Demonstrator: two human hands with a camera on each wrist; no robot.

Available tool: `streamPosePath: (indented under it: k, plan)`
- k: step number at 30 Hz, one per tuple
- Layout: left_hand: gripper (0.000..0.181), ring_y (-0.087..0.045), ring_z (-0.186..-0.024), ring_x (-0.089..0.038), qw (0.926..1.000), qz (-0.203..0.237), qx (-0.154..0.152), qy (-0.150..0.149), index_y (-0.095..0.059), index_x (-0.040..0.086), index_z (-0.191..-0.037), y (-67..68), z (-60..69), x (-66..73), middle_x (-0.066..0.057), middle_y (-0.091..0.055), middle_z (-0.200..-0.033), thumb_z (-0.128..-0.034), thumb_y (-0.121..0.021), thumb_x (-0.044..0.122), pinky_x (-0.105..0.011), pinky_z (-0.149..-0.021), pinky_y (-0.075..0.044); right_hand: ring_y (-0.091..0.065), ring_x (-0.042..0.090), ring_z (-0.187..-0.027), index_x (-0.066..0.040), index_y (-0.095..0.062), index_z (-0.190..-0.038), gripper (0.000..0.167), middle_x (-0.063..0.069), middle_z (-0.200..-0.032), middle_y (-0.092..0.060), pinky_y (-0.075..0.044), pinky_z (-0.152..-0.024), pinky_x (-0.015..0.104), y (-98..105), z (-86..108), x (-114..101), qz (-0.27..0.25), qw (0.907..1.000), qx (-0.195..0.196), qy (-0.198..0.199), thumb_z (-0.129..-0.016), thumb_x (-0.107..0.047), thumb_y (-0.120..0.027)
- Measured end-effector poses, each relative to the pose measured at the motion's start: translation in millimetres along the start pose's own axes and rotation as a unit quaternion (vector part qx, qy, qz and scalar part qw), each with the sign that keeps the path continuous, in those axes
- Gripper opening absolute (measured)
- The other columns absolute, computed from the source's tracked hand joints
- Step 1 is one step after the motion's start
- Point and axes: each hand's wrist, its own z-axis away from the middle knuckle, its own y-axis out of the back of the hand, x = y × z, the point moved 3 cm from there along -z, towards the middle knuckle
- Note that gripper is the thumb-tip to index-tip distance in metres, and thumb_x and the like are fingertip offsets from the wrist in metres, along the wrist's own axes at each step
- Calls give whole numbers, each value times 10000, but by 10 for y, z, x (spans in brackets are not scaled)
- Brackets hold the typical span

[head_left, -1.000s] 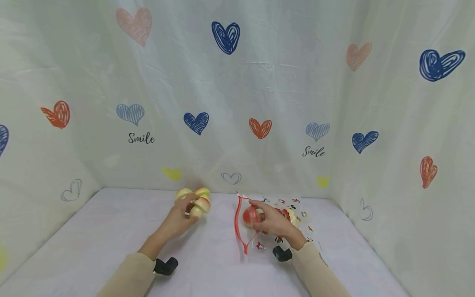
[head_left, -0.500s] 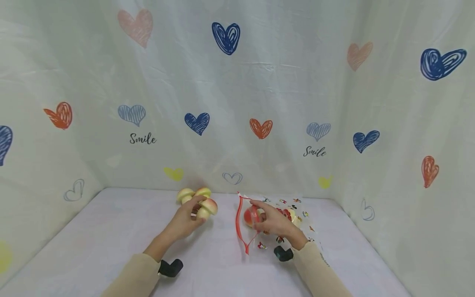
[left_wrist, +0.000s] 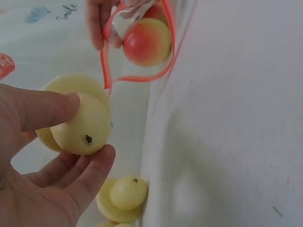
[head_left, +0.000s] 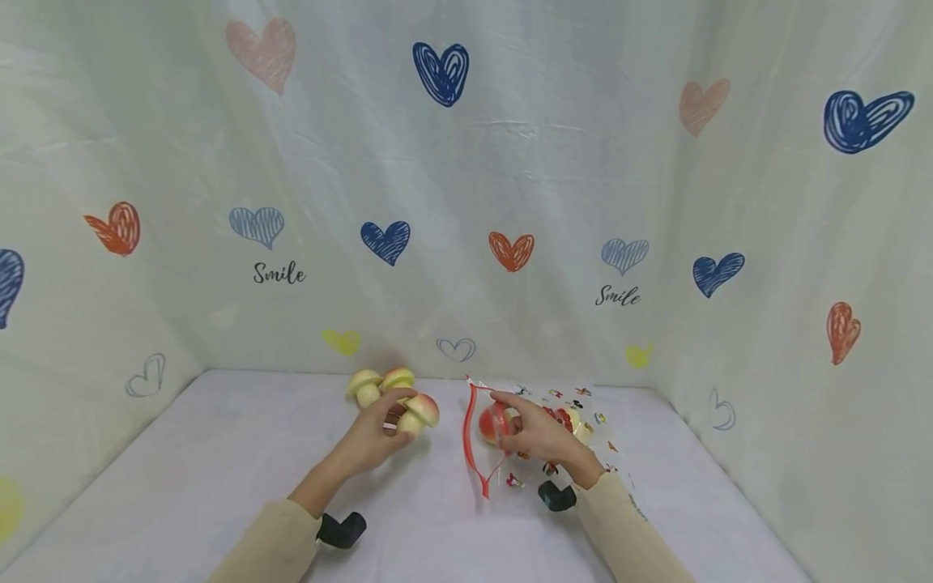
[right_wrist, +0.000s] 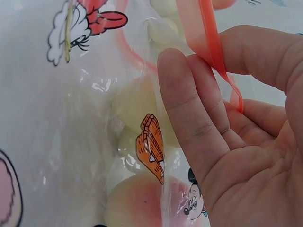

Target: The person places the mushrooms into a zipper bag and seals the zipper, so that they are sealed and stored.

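My left hand [head_left: 373, 437] holds a toy mushroom [head_left: 421, 411] with a pinkish cap between thumb and fingers, left of the bag's mouth. In the left wrist view the thumb presses the pale stem of this mushroom [left_wrist: 87, 123]. A clear printed bag [head_left: 513, 481] with a red rim lies at the right, its mouth spread and facing left. My right hand [head_left: 539, 437] grips the bag's upper edge; in the right wrist view the red strip [right_wrist: 208, 38] passes between thumb and fingers. Inside the bag sits a red and yellow round piece [left_wrist: 149, 42], with other pieces deeper in.
Two more toy mushrooms, one pale [head_left: 364, 387] and one pinkish [head_left: 398, 379], stand at the back of the white table [head_left: 240, 453], behind my left hand. A curtain [head_left: 466, 162] printed with hearts hangs behind and along both sides.
My left hand has carried the mushroom to the right, away from the other two and closer to the bag's mouth. My right hand stays at the bag's edge.
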Motion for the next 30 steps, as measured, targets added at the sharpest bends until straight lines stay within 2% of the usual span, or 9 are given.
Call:
streamPosePath:
  k: [2,4,9,13,18,22,30]
  plan:
    - [596,-574,-975,-281,10000,-27,-86,-15,-476,87,-1337,-36,-16,-47,-139,-557,-1066,-802,-700,-52,-312,-786,-530,-496,157,-581,-235,-366,-1460,721,50,-876,-561,-446,-520,287,-3,4,-5,43,10000,-8,2,-840,-146,-724]
    - [598,-574,-978,-282,9999,-45,-126,4,-479,90,-1336,-64,-10,-28,-131,-558,-1073,-800,-697,-59,-308,-786,-531,-484,150,-571,-205,-355,-1467,725,48,-815,-556,-434,-517,283,-6,8,-9,35,10000,-7,-12,-844,-123,-717]
    - [588,-580,-961,-252,9995,-104,-294,-40,-481,106,-1333,-135,14,12,-100,-553,-1047,-808,-692,-52,-297,-776,-531,-477,157,-572,-147,-324,-1481,732,81,-826,-564,-422,-513,293,-13,-1,-4,-5,10000,-16,-41,-854,-75,-694]
    - [575,-583,-942,-249,9986,-127,-465,-199,-481,104,-1325,-198,27,22,-97,-545,-1029,-810,-686,-46,-287,-761,-530,-477,153,-565,-185,-339,-1474,730,72,-824,-568,-422,-509,285,-13,4,-17,70,10000,22,-42,-849,-97,-705]
    - [567,-580,-941,-233,9977,-119,-632,-207,-485,110,-1321,-286,27,23,-83,-553,-1031,-811,-688,-34,-274,-761,-526,-509,162,-592,-234,-370,-1457,723,60,-959,-567,-448,-513,296,-6,3,-22,1,10000,37,-86,-836,-144,-728]
    - [557,-574,-942,-203,9965,-201,-775,-232,-482,110,-1321,-341,28,26,-73,-556,-1038,-821,-688,-20,-276,-762,-523,-498,163,-563,-234,-370,-1458,722,60,-897,-582,-445,-502,288,-9,-10,-2,-55,10000,-34,-48,-836,-138,-725]
    - [559,-585,-949,-205,9959,-205,-840,-271,-488,136,-1325,-403,-3,44,-69,-561,-1055,-823,-706,17,-297,-768,-526,-453,143,-506,-235,-357,-1465,728,27,-729,-549,-424,-480,266,-10,-14,-15,-85,9999,-99,90,-840,-113,-710]
